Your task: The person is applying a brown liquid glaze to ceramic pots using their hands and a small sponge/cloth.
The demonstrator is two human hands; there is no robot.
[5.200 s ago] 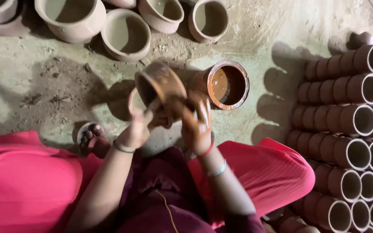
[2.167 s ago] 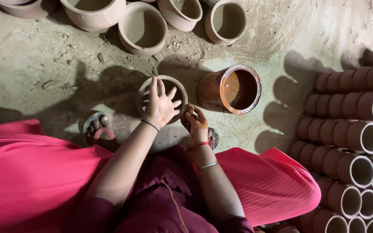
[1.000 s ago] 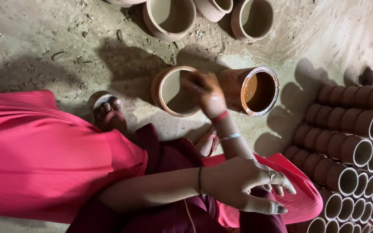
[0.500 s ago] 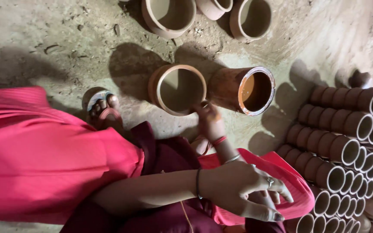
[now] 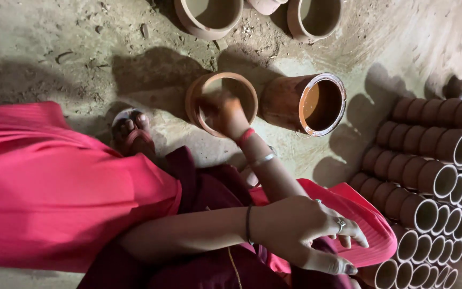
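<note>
Head view — right hand (image 5: 225, 112) blurred inside clay pot (image 5: 221, 101), fingers unclear — left hand (image 5: 308, 233) spread

Person wearing pink pleated garment (image 5: 54, 182) over maroon top, red and silver bangles (image 5: 253, 145), black wristband (image 5: 248, 225), finger ring (image 5: 341, 223), sandal (image 5: 129, 134).

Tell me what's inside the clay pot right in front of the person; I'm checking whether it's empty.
The right hand reaches into the clay pot, blurred. Bare pale inner wall shows beside it. The hand covers the bottom, so anything under it cannot be seen.
</note>
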